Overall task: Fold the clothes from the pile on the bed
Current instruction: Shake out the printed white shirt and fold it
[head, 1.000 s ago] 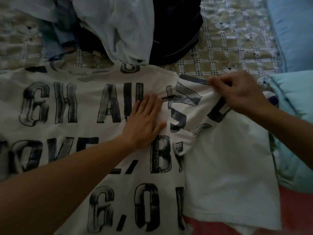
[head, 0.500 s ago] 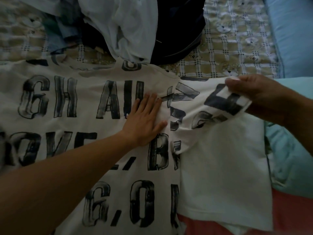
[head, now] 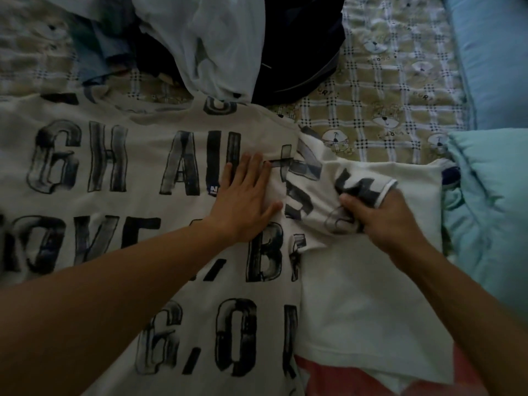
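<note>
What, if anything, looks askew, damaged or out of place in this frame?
Nothing damaged or spilled. The sleeve of the printed shirt is bunched and creased where the right hand grips it, while the left hand presses flat beside the fold. A white garment from the pile overlaps the shirt's top edge.

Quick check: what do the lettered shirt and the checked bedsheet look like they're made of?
The shirt: probably soft cotton knit, matte white with a worn-looking dark print; it crumples in soft folds where the right hand grips the sleeve. The bedsheet: likely thin woven cotton or a blend, matte, printed checks and bears, lying in shallow wrinkles.
</note>
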Demonstrator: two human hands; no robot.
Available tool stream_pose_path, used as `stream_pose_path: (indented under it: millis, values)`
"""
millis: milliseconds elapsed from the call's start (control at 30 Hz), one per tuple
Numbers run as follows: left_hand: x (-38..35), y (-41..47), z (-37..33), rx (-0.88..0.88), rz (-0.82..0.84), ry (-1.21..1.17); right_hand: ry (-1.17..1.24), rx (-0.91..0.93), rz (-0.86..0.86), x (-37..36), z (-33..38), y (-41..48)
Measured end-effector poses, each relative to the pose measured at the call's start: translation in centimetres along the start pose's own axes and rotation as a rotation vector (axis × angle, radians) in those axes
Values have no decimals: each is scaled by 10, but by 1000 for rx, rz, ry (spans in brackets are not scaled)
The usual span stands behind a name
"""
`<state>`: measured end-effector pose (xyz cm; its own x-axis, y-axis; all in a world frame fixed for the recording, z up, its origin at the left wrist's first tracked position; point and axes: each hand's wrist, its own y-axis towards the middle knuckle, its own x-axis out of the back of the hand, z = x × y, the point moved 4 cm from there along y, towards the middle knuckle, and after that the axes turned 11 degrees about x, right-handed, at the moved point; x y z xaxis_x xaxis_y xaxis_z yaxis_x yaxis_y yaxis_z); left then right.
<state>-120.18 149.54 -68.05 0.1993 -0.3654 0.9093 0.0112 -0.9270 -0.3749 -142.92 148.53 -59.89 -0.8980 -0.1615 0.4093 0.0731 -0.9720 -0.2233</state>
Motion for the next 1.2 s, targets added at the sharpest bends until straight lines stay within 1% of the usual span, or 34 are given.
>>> stream_pose_path:
  millis: [67,100,167,233,300,333,400,500,567,633,667,700,733,800,867,933,967,1000,1033,1067,1100,1167,1200]
  values:
    - [5,-5,-9,24,-24,-78,-105,24,-169,21,5,6]
    - [7,-8,-17,10,-44,-126,-95,8,-226,31,4,8]
    - [7,-17,-31,-70,-90,-187,47,-83,-255,42,-1,8]
    - [1,-24,-40,-140,-104,-180,276,-258,-213,38,-6,2]
    - [-10,-28,-40,-139,-46,-119,453,-379,-149,29,2,-4]
    - [-14,-28,-39,-125,-12,-80,480,-383,-108,24,10,-4]
    - [-13,-28,-40,-113,25,-61,483,-335,-32,15,33,0]
    - [-2,-38,-39,-101,55,-175,436,-274,94,-11,80,4]
    - [0,-52,-30,-102,73,-284,465,-274,248,-35,112,5]
    - [1,-71,-16,-140,9,-370,550,-291,469,-64,145,2]
    - [1,-81,-8,-154,-32,-417,550,-289,562,-77,156,1]
    - [-1,-91,2,-155,-50,-443,503,-278,609,-87,161,2]
    - [-6,-100,13,-150,-38,-420,395,-255,594,-94,159,6]
    - [-18,-117,29,-155,5,-278,40,-154,461,-102,140,17]
    - [-24,-132,40,-207,-18,-218,-290,-29,359,-108,112,22]
    - [-25,-140,46,-263,-35,-259,-497,53,377,-119,80,18]
    - [-25,-143,48,-272,-43,-339,-553,65,427,-126,68,11]
    - [-23,-145,50,-245,-65,-476,-581,73,485,-133,57,3]
    - [-19,-146,55,-154,-106,-654,-588,90,534,-140,50,-6]
    - [-15,-145,62,-6,-144,-835,-596,108,569,-146,44,-15]
    - [-12,-143,69,177,-178,-992,-609,125,594,-151,41,-25]
    - [-5,-134,79,527,-208,-1223,-682,169,646,-158,35,-41]
    - [-2,-129,82,643,-229,-1296,-732,204,667,-159,32,-47]
